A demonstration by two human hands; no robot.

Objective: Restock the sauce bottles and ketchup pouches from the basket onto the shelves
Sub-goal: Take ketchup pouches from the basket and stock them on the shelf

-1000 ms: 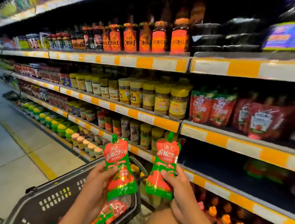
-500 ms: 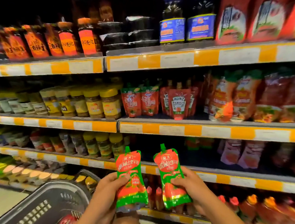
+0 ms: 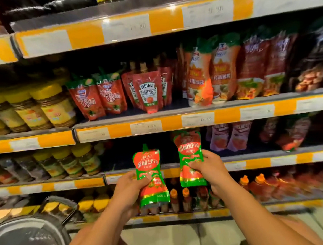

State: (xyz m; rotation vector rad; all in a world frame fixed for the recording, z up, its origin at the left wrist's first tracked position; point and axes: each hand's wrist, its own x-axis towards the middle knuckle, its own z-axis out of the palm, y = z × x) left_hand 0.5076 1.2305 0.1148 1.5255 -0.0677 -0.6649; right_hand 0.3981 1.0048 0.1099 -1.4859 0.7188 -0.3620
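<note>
I hold two red-and-green ketchup pouches upright in front of the shelves. My left hand [image 3: 129,188] grips the left pouch [image 3: 149,171] around its middle. My right hand [image 3: 208,167] grips the right pouch [image 3: 190,154], raised higher, its top level with the dark gap in the third shelf [image 3: 251,160]. The grey basket [image 3: 32,237] sits at the bottom left, blurred, something red showing inside.
The shelf above [image 3: 175,121] holds Heinz pouches [image 3: 148,93], other red pouches and yellow-lidded jars [image 3: 50,105]. Pale pouches [image 3: 230,138] stand right of the gap, jars [image 3: 77,161] to its left. Orange-capped bottles [image 3: 180,199] line the bottom shelf.
The view has turned right and closed in on the shelves. My right hand has lifted its pouch toward the gap in the third shelf; my left hand has risen slightly with its pouch.
</note>
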